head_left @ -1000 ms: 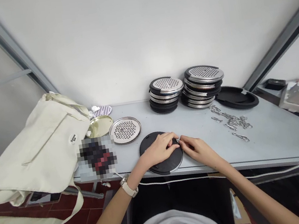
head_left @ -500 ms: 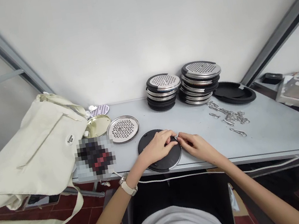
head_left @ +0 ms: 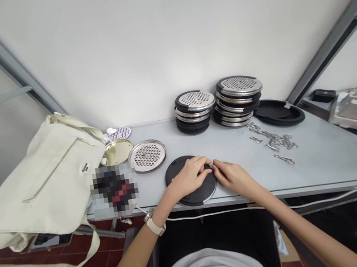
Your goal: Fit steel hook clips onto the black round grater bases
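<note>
A flat black disc (head_left: 204, 192) with a thin silvery edge at its lower right lies near the front edge of the table. My left hand (head_left: 191, 174) rests across it from the left, thumb and fingers closed around its right rim. Against that same rim, my right hand (head_left: 230, 175) pinches with thumb and forefinger. A small shiny metal piece sits between the two sets of fingertips, mostly covered by them. Left of the disc lies a silver perforated grater plate (head_left: 148, 155), its raised holes facing up.
Two stacks of round grater plates with black rims, a shorter stack (head_left: 195, 101) and a taller stack (head_left: 240, 85), stand by the wall. Right are a black round tray (head_left: 277, 117) and several metal snap hooks (head_left: 278, 141). A gold lid (head_left: 118, 151) and cream bag (head_left: 41, 187) lie left.
My right fingertips have closed further over the small metal piece at the disc's rim, so less of it shows. My left hand keeps its hold on the disc. The view has shifted slightly.
</note>
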Demonstrator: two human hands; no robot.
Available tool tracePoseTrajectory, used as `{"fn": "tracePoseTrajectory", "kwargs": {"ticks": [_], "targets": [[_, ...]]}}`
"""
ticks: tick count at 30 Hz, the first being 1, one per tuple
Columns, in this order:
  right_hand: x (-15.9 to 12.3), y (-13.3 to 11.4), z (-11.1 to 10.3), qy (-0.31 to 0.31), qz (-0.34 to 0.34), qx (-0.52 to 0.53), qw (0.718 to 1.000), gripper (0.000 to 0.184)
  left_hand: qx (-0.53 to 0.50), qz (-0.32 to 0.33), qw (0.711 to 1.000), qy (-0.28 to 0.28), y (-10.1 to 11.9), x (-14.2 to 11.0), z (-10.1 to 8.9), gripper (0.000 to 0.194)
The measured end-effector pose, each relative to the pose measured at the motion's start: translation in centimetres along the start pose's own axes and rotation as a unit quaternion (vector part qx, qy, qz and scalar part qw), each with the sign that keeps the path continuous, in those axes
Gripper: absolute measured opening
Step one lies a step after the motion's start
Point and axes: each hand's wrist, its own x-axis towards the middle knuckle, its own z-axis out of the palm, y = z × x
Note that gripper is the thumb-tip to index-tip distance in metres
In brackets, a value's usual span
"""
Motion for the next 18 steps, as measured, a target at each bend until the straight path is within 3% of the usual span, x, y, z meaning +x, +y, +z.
{"fn": "tracePoseTrajectory", "kwargs": {"ticks": [10, 18], "targets": [[0.52, 0.12, -0.09, 0.001, 0.035, 0.047, 0.998, 0.026, -0.004, -0.008, 1.000, -0.005, -0.03, -0.18, 0.09, 0.024], [0.27, 0.15, -0.13, 0.007, 0.008, 0.070, 0.997, 0.028, -0.008, 0.003, 1.000, -0.007, -0.26, -0.18, 0.20, 0.024]]}}
